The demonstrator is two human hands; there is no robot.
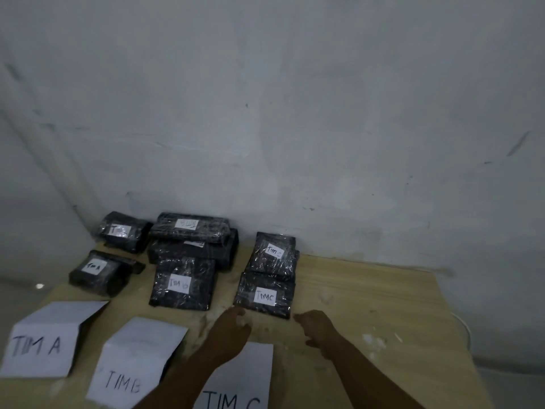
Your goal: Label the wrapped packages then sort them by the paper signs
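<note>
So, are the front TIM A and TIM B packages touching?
Apart. Head view shows bare table between the front TIM A package and front TIM B package.

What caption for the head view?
Left hand and right hand at the near TIM C package, beyond the TIM C sign.

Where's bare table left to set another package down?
Widest free patch: bare table right of the TIM C packages, out to the edge. A narrow strip between TIM B package and TIM B sign. Back left, stacked packages crowd.
</note>
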